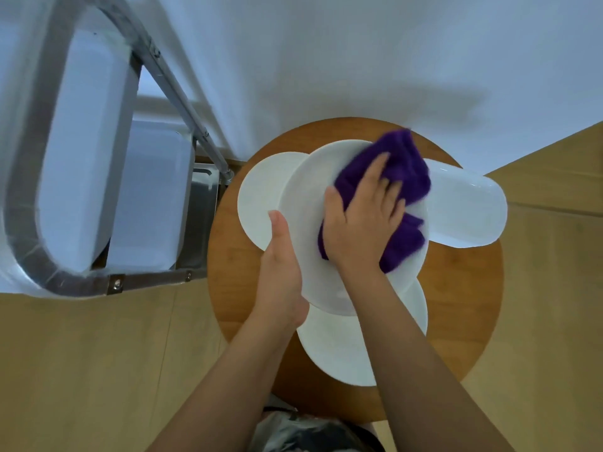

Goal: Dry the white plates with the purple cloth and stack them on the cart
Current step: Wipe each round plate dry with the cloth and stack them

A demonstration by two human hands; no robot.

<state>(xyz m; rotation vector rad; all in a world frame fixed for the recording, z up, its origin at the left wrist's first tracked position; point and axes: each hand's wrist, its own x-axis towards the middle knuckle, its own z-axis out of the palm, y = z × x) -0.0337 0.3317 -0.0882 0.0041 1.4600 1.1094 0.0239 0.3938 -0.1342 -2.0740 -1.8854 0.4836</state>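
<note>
While left hand (280, 252) grips white plate (303, 223), flat right hand (362, 216) presses crumpled purple cloth (404, 171).

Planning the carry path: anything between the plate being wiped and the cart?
Nothing visible blocks it. The held round white plate is up over the round wooden table; the metal cart stands to its left, and another white plate lies low on the table between them.

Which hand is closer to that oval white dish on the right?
Right. The right hand presses the purple cloth just beside the oval dish; the left hand holds the round plate's far edge.
</note>
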